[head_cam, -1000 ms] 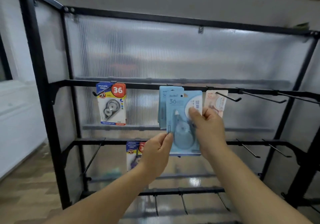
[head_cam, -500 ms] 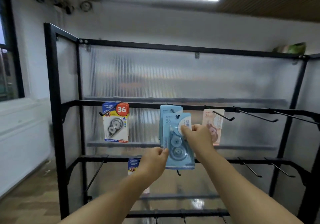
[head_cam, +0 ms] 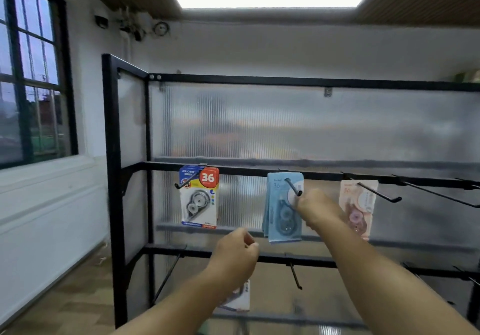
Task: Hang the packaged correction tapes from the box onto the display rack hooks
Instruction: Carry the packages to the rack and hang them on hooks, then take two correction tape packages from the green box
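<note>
Light blue correction tape packs (head_cam: 281,215) hang in a stack on a middle hook (head_cam: 293,186) of the black display rack (head_cam: 111,179). My right hand (head_cam: 317,210) is at the front pack's upper right corner, just below the hook tip, fingers curled and pinching the card. My left hand (head_cam: 236,254) hovers lower left of the stack, loosely curled and holding nothing. A blue, red and yellow pack (head_cam: 198,197) hangs to the left, and a pink pack (head_cam: 359,205) to the right. The box is out of view.
Bare hooks (head_cam: 379,192) stick out along the same bar to the right, and more on the lower bar (head_cam: 294,275). Another pack (head_cam: 240,298) hangs low, partly behind my left forearm. A window (head_cam: 31,75) and white wall lie left of the rack.
The blue pack has slid onto the hook against the stack. My left hand has let go of it and dropped lower. The camera has tilted up.
</note>
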A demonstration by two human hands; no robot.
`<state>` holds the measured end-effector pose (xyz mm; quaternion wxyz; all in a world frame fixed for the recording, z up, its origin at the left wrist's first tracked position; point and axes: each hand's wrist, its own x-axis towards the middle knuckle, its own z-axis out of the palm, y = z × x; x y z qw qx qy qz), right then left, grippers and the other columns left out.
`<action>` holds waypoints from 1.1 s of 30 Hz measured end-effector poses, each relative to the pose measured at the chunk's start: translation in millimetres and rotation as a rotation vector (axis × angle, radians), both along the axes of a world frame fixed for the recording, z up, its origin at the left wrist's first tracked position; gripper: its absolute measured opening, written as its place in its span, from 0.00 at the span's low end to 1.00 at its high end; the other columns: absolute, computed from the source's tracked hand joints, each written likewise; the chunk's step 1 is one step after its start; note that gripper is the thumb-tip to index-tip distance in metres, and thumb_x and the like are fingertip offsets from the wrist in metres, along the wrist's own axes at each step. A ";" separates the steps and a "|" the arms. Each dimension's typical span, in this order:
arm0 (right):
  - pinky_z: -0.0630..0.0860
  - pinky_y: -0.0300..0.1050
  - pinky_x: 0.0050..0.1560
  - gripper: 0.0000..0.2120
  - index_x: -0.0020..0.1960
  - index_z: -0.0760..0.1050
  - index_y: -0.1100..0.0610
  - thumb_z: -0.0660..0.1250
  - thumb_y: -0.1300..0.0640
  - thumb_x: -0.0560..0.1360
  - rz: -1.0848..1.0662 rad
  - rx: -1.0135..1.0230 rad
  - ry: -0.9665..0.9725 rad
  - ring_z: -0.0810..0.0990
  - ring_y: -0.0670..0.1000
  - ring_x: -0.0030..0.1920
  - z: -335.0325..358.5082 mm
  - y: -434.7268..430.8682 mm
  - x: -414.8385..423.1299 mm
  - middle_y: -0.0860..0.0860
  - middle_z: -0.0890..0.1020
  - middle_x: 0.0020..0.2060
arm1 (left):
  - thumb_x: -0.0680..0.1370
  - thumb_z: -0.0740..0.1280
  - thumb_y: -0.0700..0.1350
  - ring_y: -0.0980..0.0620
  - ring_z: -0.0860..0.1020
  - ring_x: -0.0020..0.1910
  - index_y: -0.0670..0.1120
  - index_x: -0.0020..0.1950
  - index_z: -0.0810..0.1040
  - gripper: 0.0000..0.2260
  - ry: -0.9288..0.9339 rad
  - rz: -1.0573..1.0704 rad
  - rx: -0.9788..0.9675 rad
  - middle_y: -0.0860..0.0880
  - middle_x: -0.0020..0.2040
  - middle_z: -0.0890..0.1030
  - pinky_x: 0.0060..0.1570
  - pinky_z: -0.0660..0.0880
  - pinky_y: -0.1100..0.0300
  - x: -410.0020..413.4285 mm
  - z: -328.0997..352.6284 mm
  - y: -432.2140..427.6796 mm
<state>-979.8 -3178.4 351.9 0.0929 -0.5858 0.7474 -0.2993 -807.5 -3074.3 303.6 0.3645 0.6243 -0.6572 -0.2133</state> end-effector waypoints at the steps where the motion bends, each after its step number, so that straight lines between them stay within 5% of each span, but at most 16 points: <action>1: 0.79 0.47 0.42 0.13 0.44 0.75 0.56 0.59 0.49 0.79 0.029 0.013 0.027 0.80 0.52 0.39 -3.5 6.0 0.5 0.53 0.80 0.39 | 0.79 0.60 0.47 0.52 0.78 0.46 0.49 0.48 0.74 0.04 0.010 0.014 0.022 0.49 0.46 0.78 0.46 0.76 0.57 1.1 -1.9 0.6; 3: 0.81 0.49 0.45 0.10 0.43 0.73 0.55 0.59 0.50 0.78 0.150 0.068 0.098 0.81 0.52 0.39 -13.3 21.8 3.1 0.52 0.80 0.37 | 0.79 0.60 0.45 0.53 0.78 0.44 0.48 0.49 0.74 0.04 0.040 0.051 0.061 0.49 0.45 0.79 0.43 0.76 0.58 1.0 -5.4 3.4; 7: 0.74 0.41 0.34 0.14 0.34 0.68 0.54 0.59 0.52 0.78 0.483 0.206 0.276 0.77 0.49 0.32 -28.0 51.3 21.5 0.50 0.76 0.31 | 0.80 0.61 0.45 0.56 0.74 0.41 0.48 0.49 0.74 0.04 0.036 0.144 0.061 0.49 0.46 0.77 0.35 0.68 0.64 1.4 -10.7 17.2; 12: 0.77 0.44 0.35 0.14 0.39 0.75 0.58 0.62 0.49 0.77 0.791 0.241 0.362 0.79 0.51 0.33 -54.5 87.8 83.0 0.51 0.79 0.32 | 0.77 0.61 0.45 0.50 0.76 0.49 0.47 0.50 0.76 0.06 -0.002 0.371 0.123 0.48 0.49 0.79 0.49 0.75 0.56 19.0 -28.2 57.2; 17: 0.75 0.42 0.33 0.15 0.34 0.71 0.55 0.59 0.50 0.77 1.169 0.214 0.481 0.79 0.51 0.33 -73.2 147.6 158.5 0.51 0.79 0.32 | 0.77 0.61 0.45 0.46 0.78 0.52 0.43 0.52 0.79 0.10 -0.102 0.580 0.209 0.45 0.52 0.81 0.50 0.75 0.56 66.4 -43.4 142.5; 20: 0.70 0.40 0.31 0.18 0.34 0.71 0.56 0.58 0.48 0.78 1.322 0.151 0.506 0.75 0.50 0.31 -72.4 198.5 223.0 0.50 0.76 0.30 | 0.78 0.59 0.44 0.44 0.78 0.51 0.44 0.46 0.77 0.09 -0.191 0.685 0.255 0.43 0.52 0.81 0.44 0.73 0.57 117.2 -40.2 207.2; 24: 0.70 0.43 0.42 0.11 0.44 0.73 0.55 0.58 0.49 0.78 1.532 -0.002 0.564 0.77 0.52 0.45 -74.9 293.1 325.4 0.53 0.80 0.48 | 0.80 0.57 0.47 0.47 0.77 0.51 0.45 0.55 0.77 0.11 -0.357 0.922 0.313 0.46 0.54 0.79 0.45 0.72 0.59 195.5 -38.9 310.0; 33: 0.66 0.41 0.40 0.12 0.50 0.76 0.56 0.59 0.48 0.77 1.964 -0.164 0.650 0.77 0.53 0.48 -102.5 596.7 549.8 0.52 0.79 0.49 | 0.78 0.59 0.44 0.43 0.77 0.54 0.45 0.53 0.77 0.09 -0.368 1.388 0.440 0.43 0.55 0.79 0.45 0.71 0.58 362.7 -55.1 630.4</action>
